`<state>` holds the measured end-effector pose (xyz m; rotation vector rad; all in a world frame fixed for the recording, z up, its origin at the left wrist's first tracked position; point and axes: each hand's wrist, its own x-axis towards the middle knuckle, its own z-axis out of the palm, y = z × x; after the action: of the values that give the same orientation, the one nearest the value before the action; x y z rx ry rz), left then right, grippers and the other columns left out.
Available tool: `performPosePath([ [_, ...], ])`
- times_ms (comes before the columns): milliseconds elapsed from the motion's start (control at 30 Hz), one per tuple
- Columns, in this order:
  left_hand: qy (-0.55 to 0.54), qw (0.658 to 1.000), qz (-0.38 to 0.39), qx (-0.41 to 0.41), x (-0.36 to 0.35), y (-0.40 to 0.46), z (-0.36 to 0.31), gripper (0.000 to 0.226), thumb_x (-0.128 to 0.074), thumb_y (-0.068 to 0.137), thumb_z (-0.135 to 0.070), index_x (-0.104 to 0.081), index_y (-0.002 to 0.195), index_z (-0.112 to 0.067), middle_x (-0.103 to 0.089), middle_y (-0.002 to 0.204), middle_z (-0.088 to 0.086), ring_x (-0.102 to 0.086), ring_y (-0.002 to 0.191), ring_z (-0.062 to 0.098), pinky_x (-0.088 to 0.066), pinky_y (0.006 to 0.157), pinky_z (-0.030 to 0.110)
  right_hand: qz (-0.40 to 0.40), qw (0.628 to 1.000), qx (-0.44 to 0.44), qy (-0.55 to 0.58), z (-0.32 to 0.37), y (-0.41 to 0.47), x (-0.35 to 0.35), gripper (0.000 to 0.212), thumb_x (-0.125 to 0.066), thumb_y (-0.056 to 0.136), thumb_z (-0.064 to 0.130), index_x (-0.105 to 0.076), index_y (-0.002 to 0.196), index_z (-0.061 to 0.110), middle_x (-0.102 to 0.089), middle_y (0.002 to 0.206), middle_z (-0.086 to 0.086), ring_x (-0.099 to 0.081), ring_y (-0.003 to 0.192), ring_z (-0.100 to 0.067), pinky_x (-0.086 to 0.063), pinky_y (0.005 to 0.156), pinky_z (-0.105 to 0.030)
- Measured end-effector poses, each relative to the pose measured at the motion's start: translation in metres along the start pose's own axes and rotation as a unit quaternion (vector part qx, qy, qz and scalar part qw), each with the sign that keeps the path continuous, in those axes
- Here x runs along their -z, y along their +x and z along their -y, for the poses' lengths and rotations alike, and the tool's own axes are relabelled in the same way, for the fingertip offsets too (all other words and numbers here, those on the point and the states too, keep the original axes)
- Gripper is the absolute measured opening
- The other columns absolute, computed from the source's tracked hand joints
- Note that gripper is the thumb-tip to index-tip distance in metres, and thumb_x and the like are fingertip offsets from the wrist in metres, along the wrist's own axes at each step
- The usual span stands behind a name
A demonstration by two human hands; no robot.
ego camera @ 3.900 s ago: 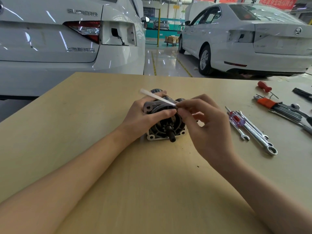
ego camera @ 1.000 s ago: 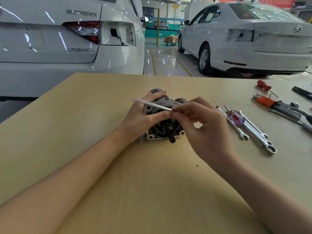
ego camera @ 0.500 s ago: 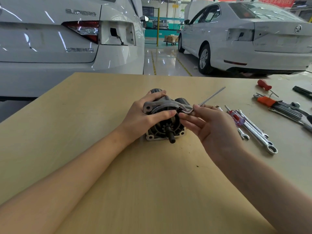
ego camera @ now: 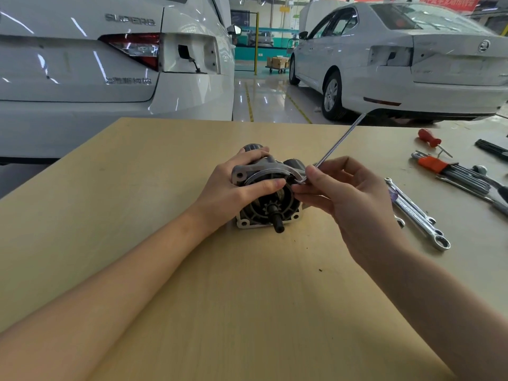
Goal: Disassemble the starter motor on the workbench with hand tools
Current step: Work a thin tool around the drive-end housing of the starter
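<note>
Loosening a fastener on the starter motor (ego camera: 268, 199), lying mid-workbench (ego camera: 165, 166). Left hand (ego camera: 233, 188) curled over the housing to steady it; right hand (ego camera: 338, 193) pinching an L-shaped key (ego camera: 334, 145) near its bend. Next, probably: another steady turn, tip kept seated.

Wooden bench (ego camera: 247, 312) carrying starter motor (ego camera: 268, 204) mid-top; wrenches (ego camera: 417, 213) lying right of it; hex key set (ego camera: 456, 173), red screwdriver (ego camera: 428, 137) sitting near far right edge.
</note>
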<state>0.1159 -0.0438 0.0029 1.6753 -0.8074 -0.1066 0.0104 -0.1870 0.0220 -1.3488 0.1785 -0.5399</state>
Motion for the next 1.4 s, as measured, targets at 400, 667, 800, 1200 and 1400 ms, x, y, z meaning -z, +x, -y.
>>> performPosePath([
  [400,0.000,1.000,-0.002,-0.001,0.001,0.001,0.004,0.058,-0.073,0.072,-0.027,-0.060,0.125,-0.010,-0.061,0.125,0.000,-0.057,0.117,0.007,-0.045,0.102,0.024,0.062,0.911,0.253,-0.320,-0.009,0.000,-0.004,0.018,-0.074,0.081,0.011,-0.075,0.095,0.021,-0.063,0.083,-0.002,-0.062,0.073,-0.011,-0.053,0.066,-0.025],
  [667,0.017,1.000,0.001,-0.001,0.001,0.003,0.004,0.067,-0.072,0.067,-0.036,-0.057,0.128,-0.012,-0.059,0.129,0.001,-0.057,0.116,0.007,-0.045,0.095,0.015,0.056,0.897,0.288,-0.330,-0.011,-0.001,-0.005,0.013,-0.072,0.083,0.006,-0.076,0.092,0.014,-0.063,0.084,-0.002,-0.059,0.072,-0.011,-0.051,0.064,-0.025],
  [800,-0.003,1.000,-0.006,0.007,0.000,0.002,0.003,0.068,-0.072,0.063,-0.040,-0.061,0.125,-0.013,-0.060,0.129,-0.002,-0.058,0.116,0.008,-0.047,0.099,0.022,0.009,0.980,0.149,-0.128,-0.004,0.001,-0.003,0.012,-0.062,0.090,0.004,-0.065,0.084,0.014,-0.063,0.070,0.004,-0.057,0.057,-0.015,-0.050,0.059,-0.031],
  [1200,0.011,1.000,-0.007,0.002,0.000,0.002,0.003,0.068,-0.070,0.063,-0.042,-0.061,0.125,-0.014,-0.059,0.131,-0.005,-0.055,0.118,0.004,-0.043,0.101,0.020,0.002,0.981,-0.114,0.157,-0.008,0.011,0.001,0.004,-0.057,0.089,-0.003,-0.054,0.089,0.001,-0.066,0.065,-0.009,-0.069,0.057,-0.020,-0.056,0.055,-0.025],
  [1400,0.011,1.000,-0.005,0.003,0.000,0.001,0.002,0.067,-0.071,0.065,-0.039,-0.060,0.125,-0.012,-0.058,0.132,-0.001,-0.054,0.121,0.006,-0.042,0.105,0.025,0.012,0.984,-0.096,0.147,-0.004,0.007,0.000,0.011,-0.061,0.087,-0.002,-0.051,0.084,0.003,-0.067,0.067,-0.014,-0.072,0.066,-0.025,-0.056,0.057,-0.024],
])
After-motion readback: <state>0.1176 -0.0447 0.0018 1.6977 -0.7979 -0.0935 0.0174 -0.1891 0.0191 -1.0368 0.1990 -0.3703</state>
